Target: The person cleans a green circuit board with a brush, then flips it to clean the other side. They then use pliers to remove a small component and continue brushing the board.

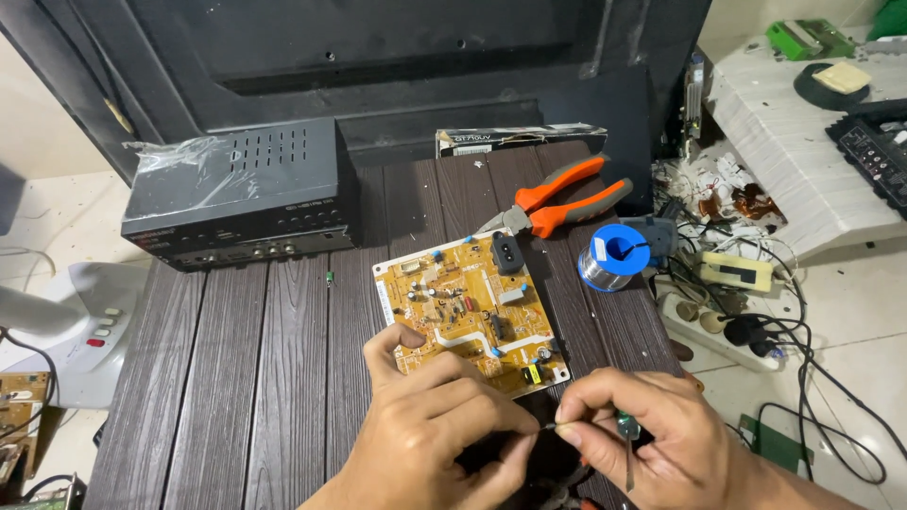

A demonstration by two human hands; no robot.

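A head-worn camera looked down on a dark brown slatted wooden tabletop [236, 378]. A yellow rectangular circuit board [470, 312], studded with small components, lay flat near the front edge, its long axis running diagonally from upper left to lower right. Its near edge was just beyond both hands, and the left hand's raised thumb touched its left corner, so the left hand was the closer one.

The left hand [444, 430] was curled, its fingertips pinched together at the centre. The right hand [652, 430] was also closed, pinching a tiny dark part at the meeting point of the fingertips while gripping a thin green-handled screwdriver [627, 444] that pointed downwards. What the tiny part was could not be told.

Beyond the board lay orange-and-grey-handled pliers [557, 203] and, just right of the board, a blue spool of solder wire [614, 257]. A black metal receiver box [241, 194] sat at the back left.
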